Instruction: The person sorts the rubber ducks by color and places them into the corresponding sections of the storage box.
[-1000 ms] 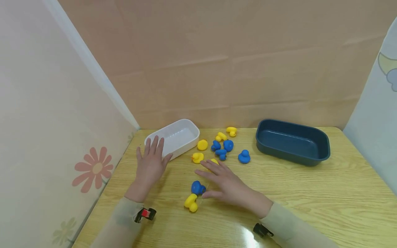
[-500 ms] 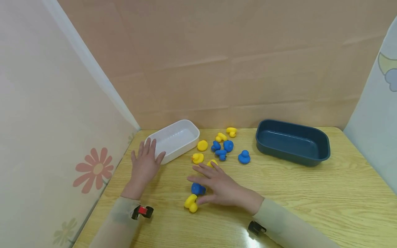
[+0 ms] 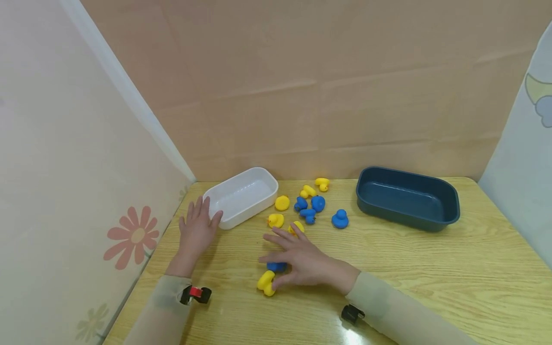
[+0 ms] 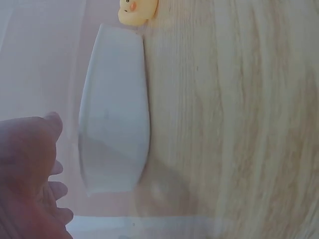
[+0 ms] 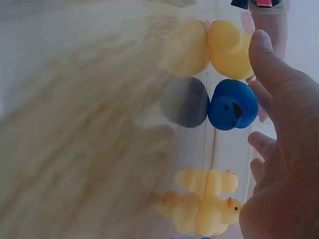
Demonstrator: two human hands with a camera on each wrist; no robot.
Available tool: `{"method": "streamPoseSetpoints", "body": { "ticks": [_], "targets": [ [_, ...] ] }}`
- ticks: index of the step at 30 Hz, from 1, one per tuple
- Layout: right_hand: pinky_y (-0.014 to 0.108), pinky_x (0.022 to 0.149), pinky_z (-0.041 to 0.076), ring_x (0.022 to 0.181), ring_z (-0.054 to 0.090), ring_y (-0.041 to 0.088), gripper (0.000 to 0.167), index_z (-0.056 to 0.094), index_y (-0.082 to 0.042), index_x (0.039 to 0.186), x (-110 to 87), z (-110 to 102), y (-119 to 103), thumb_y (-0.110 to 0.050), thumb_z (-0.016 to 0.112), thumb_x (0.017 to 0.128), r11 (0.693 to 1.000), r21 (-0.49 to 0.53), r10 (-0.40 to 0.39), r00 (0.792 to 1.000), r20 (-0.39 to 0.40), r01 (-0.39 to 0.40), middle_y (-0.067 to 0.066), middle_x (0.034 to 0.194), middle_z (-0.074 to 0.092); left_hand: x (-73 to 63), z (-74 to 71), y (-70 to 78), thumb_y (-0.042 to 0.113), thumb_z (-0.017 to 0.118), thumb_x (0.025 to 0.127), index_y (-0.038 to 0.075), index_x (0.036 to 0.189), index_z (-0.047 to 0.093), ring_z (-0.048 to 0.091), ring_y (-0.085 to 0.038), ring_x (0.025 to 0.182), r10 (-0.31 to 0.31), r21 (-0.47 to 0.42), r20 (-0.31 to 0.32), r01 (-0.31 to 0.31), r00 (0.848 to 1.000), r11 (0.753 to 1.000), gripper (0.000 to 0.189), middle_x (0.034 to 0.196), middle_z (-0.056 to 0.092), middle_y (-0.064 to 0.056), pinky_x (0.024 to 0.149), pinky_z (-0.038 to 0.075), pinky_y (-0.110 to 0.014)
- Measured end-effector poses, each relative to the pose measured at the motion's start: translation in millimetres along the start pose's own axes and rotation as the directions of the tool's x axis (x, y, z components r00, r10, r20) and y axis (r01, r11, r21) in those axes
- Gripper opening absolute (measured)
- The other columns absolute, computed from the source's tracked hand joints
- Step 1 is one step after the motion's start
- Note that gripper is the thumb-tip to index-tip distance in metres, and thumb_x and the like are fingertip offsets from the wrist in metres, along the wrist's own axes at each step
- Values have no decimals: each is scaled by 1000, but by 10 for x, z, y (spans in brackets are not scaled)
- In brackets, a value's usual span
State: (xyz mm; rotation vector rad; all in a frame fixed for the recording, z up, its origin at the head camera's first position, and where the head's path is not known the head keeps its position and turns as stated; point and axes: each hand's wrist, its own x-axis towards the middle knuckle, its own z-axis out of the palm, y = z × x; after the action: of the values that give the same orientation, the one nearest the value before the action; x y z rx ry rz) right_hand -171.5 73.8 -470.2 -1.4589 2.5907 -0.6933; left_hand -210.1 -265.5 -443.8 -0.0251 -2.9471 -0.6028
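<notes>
My right hand [image 3: 304, 261] hovers over a blue rubber duck [image 3: 276, 267], fingers spread and bent a little, partly covering it from above. A yellow rubber duck [image 3: 266, 282] lies right beside the blue one, close to my thumb tip. In the right wrist view the blue duck [image 5: 233, 104] faces the camera, with the thumb near the yellow duck [image 5: 230, 50]; nothing is gripped. My left hand [image 3: 196, 235], fingers extended, is at the near left end of a white tray [image 3: 250, 212]. The left wrist view shows the tray's side [image 4: 114, 109] beyond the thumb.
More yellow ducks [image 3: 275, 220] and blue ducks [image 3: 318, 203] lie scattered between the white tray and a dark blue tray [image 3: 401, 218] at the back right. Another yellow duck [image 3: 297, 227] sits just past my right fingertips. A tan backdrop [image 3: 319, 96] rises behind the table.
My right hand has moved left and lower, from beside the blue duck to over it. My left hand has drawn back slightly toward the left and nearer me. The ducks stay put.
</notes>
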Motion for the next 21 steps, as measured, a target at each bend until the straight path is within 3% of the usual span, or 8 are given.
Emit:
{"method": "streamPoseSetpoints", "body": {
  "ticks": [7,13,21],
  "targets": [
    [74,130,0,168,16,36,55,75,-38,144,53,46,-20,-67,75,98,997,-62,-38,999,11,38,7,176,40,46,88,-65,45,44,119,-4,173,19,6,-55,165,-42,-83,17,43,999,996,77,180,9,-31,123,9,-85],
    [77,129,3,167,20,39,43,79,-37,136,72,67,-15,-59,78,100,995,-79,-59,998,-19,57,8,174,44,71,144,-102,46,44,119,-3,174,18,7,-54,165,-53,-83,14,54,998,995,77,180,9,-31,124,10,-84],
    [71,131,-1,169,16,31,29,83,-34,125,108,79,25,-52,77,103,999,-48,22,999,-40,-24,4,171,48,113,194,-113,42,46,119,-4,173,19,10,-55,164,-67,-112,-8,66,998,992,76,179,11,-33,124,14,-81]
  ]
}}
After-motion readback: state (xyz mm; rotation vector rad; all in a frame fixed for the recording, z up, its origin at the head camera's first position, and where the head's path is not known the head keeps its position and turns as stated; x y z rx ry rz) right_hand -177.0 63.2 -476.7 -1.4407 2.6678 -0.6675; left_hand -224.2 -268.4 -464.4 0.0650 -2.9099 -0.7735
